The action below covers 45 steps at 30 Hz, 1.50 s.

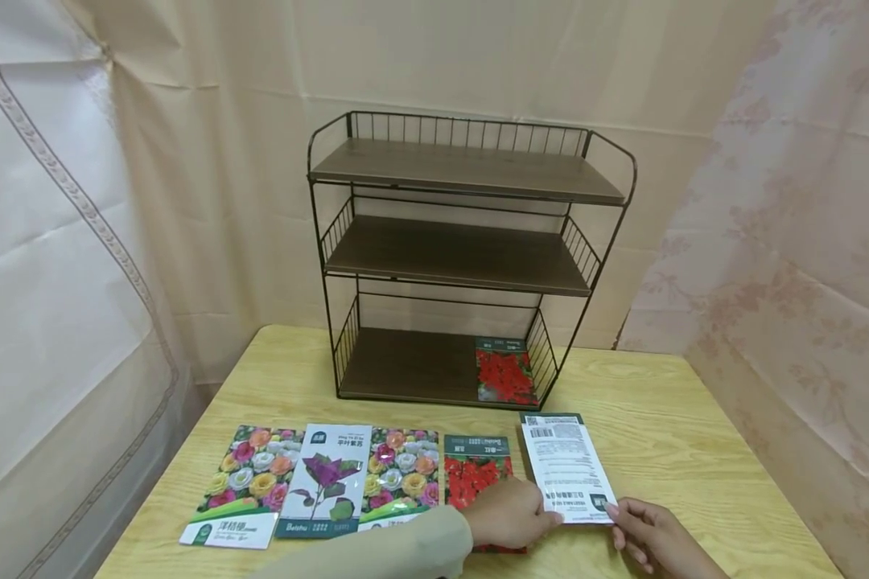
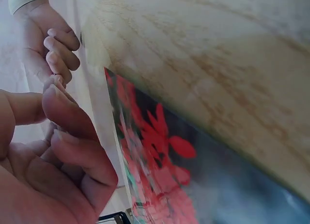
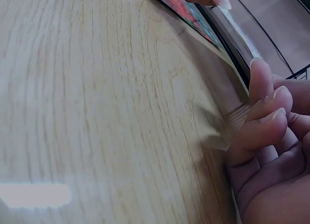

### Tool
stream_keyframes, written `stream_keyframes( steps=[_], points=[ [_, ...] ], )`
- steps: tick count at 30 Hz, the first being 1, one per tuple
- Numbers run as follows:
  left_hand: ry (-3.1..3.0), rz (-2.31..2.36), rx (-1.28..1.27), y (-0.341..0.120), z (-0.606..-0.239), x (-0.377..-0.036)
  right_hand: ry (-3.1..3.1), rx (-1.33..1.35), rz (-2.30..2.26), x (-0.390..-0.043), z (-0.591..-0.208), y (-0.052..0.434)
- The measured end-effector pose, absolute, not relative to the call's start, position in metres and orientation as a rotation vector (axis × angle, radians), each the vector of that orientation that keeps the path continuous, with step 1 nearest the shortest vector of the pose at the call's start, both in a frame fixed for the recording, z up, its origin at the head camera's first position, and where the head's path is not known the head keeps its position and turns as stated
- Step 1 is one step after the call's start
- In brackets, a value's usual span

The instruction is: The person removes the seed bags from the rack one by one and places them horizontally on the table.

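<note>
Both hands on white-backed seed packet point(image 1: 566, 469) lying face-down on light wooden table point(image 1: 695, 450): left hand point(image 1: 508, 513) pinches its near-left corner, right hand point(image 1: 648, 532) holds its near-right corner with curled fingers. Dark three-tier wire-and-wood shelf rack point(image 1: 463, 257) beyond hands. Red-flower seed packet point(image 1: 478, 470) under left hand.

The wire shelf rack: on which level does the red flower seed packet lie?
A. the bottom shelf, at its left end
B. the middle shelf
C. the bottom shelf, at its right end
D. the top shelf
C: in the head view the red flower seed packet lies flat at the right end of the bottom board of the shelf rack, while the two boards above it carry nothing.
</note>
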<state>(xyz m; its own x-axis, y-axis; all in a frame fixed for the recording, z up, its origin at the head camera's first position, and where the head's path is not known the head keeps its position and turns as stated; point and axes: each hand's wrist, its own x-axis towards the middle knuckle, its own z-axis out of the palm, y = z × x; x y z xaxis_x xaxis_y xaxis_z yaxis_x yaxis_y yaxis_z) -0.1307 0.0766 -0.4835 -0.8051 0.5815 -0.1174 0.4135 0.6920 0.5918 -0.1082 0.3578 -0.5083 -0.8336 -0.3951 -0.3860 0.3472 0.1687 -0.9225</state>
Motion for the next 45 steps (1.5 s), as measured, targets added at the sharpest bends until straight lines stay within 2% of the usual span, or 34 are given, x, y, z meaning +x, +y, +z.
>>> stream_keyframes(
  steps=[8,19,27,45],
  points=[
    [2.735,0.581,0.817,0.085,-0.483,-0.129,1.911,-0.010,-1.698,-0.106,-0.511,0.360],
    [2.721,0.506,0.870,0.087,-0.485,-0.129,1.859,-0.079,-1.673,-0.108,-0.512,0.362],
    [2.730,0.427,0.874,0.089,-0.485,-0.129,1.916,0.001,-1.575,-0.108,-0.511,0.360],
    [2.639,0.567,0.846,0.083,-0.488,-0.129,2.138,0.003,-1.328,-0.109,-0.504,0.364]
  ],
)
